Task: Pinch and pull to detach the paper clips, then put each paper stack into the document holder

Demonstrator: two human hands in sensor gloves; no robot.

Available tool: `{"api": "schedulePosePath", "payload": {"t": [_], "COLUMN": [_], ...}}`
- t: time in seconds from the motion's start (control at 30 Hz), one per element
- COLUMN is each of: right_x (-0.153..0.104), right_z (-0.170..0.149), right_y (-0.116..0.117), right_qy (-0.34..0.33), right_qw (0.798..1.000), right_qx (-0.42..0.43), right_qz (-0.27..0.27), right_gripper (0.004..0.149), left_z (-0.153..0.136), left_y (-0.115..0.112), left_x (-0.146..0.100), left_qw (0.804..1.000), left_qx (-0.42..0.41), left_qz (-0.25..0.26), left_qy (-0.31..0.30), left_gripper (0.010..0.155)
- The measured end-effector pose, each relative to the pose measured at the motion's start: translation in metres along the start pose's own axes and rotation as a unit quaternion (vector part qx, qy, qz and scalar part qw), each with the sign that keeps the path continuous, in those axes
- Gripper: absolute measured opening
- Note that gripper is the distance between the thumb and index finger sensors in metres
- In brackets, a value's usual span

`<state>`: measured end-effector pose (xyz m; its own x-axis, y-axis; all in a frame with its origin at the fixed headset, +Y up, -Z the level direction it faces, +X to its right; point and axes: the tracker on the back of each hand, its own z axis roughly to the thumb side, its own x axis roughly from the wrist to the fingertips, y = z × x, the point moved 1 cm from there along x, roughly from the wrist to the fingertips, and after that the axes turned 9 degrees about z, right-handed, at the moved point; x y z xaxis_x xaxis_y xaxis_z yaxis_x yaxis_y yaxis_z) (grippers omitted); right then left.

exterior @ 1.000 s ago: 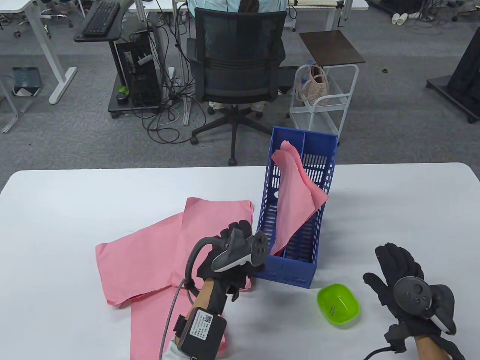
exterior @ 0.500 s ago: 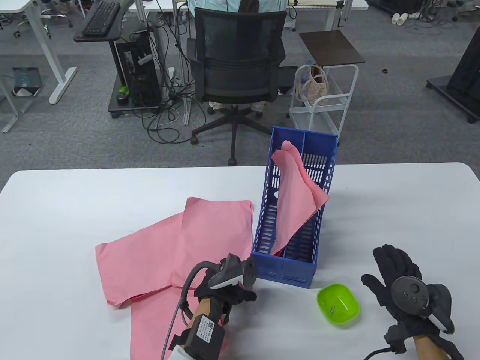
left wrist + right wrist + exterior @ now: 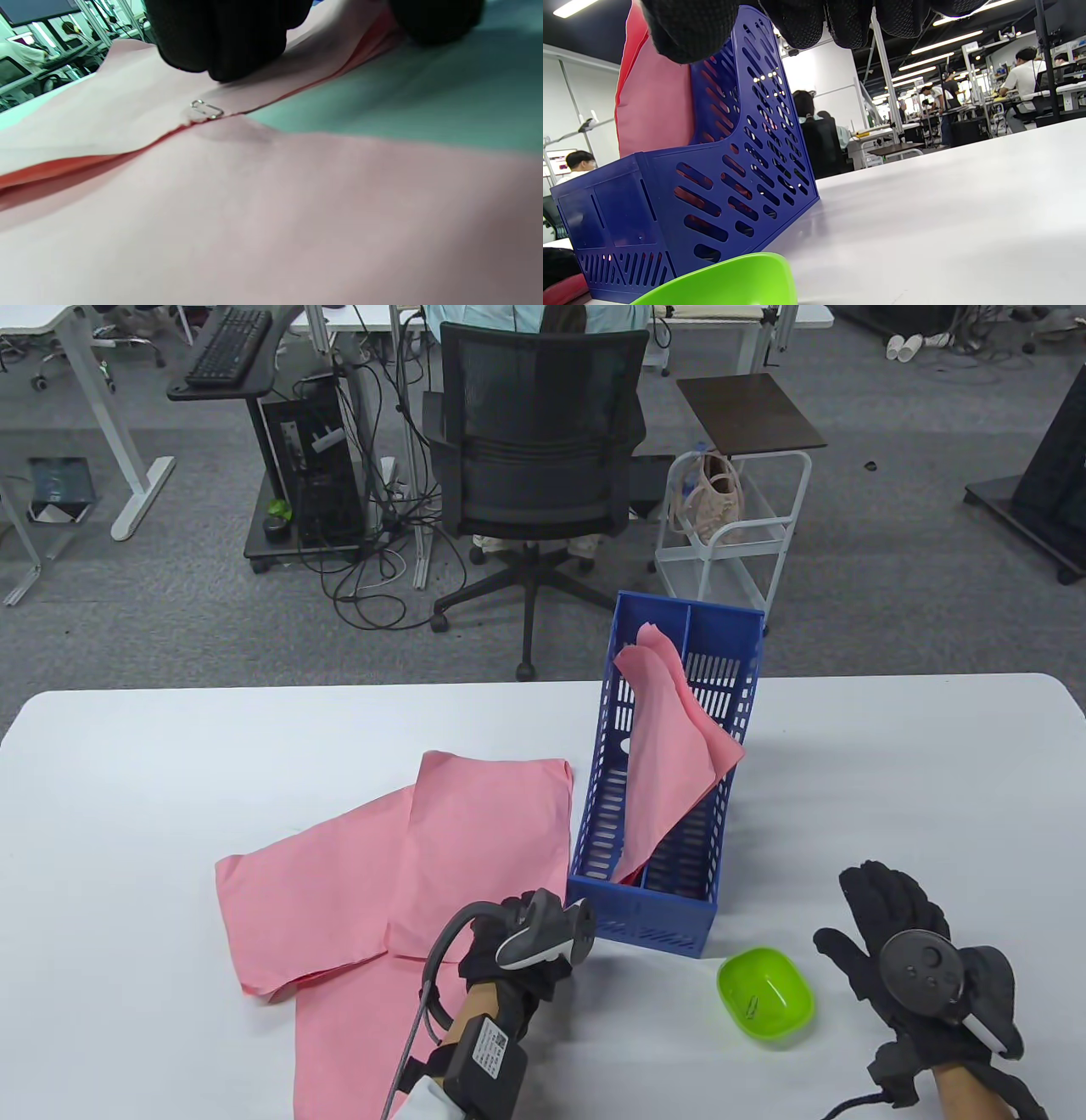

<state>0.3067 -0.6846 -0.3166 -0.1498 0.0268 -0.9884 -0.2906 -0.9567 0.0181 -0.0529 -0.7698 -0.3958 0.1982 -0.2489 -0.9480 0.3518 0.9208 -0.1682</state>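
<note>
Bowl (image 3: pixel 765 996) between document holder (image 3: pixel 653 913), right hand (image 3: pixel 912 963).

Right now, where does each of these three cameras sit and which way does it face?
Table view: above, looking down at the white table; both hands, left hand, right hand.
Left wrist view: low over pink paper, facing a paper clip; fingertips on top.
Right wrist view: table height, facing the document holder.
The table and right wrist views share the holder and green bowl.

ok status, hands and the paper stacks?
Left hand over pink stacks, grip unclear. Paper clip still on. Right hand open, idle by green bowl. One stack in blue holder.
</note>
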Motion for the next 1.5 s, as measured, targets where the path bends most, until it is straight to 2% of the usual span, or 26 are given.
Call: {"api": "schedulePosePath", "payload": {"t": [0.17, 0.3, 0.43, 0.6, 0.8, 0.93, 1.17, 1.3, 1.43, 1.5], "right_x": [0.000, 0.000, 0.000, 0.000, 0.001, 0.001, 0.001, 0.002, 0.006, 0.008], "right_z": [0.000, -0.001, -0.001, -0.001, 0.001, 0.005, 0.019, 0.049, 0.103, 0.131], "right_y": [0.000, 0.000, 0.000, 0.000, 0.000, 0.000, -0.014, -0.036, -0.060, -0.071], "right_qy": [0.002, 0.001, 0.002, 0.001, -0.004, -0.010, -0.028, -0.076, -0.161, -0.200], "right_qw": [1.000, 1.000, 1.000, 1.000, 1.000, 1.000, 0.999, 0.993, 0.980, 0.972], "right_qx": [0.002, 0.002, 0.003, 0.003, -0.006, -0.012, -0.026, -0.043, -0.037, -0.030], "right_qz": [0.000, -0.001, 0.000, 0.001, 0.003, -0.004, -0.037, -0.078, -0.111, -0.120], "right_gripper": [0.075, 0.074, 0.074, 0.074, 0.074, 0.074, 0.073, 0.074, 0.074, 0.075], "left_z": [-0.002, -0.011, -0.023, -0.048, -0.088, -0.111, -0.136, -0.135, -0.126, -0.119], "left_y": [0.007, 0.018, 0.028, 0.059, 0.111, 0.144, 0.197, 0.217, 0.234, 0.241], "left_x": [0.007, 0.011, 0.010, -0.005, -0.039, -0.070, -0.125, -0.156, -0.188, -0.199], "left_qw": [0.999, 0.997, 0.996, 0.993, 0.975, 0.949, 0.901, 0.881, 0.864, 0.848], "left_qx": [-0.011, -0.041, -0.054, -0.049, -0.005, 0.042, 0.112, 0.143, 0.129, 0.137], "left_qz": [-0.006, -0.006, -0.008, 0.057, 0.159, 0.229, 0.328, 0.365, 0.410, 0.439], "left_qy": [0.030, 0.057, 0.069, 0.091, 0.157, 0.212, 0.261, 0.266, 0.262, 0.265], "left_gripper": [0.060, 0.046, 0.043, 0.042, 0.041, 0.041, 0.041, 0.040, 0.040, 0.040]}}
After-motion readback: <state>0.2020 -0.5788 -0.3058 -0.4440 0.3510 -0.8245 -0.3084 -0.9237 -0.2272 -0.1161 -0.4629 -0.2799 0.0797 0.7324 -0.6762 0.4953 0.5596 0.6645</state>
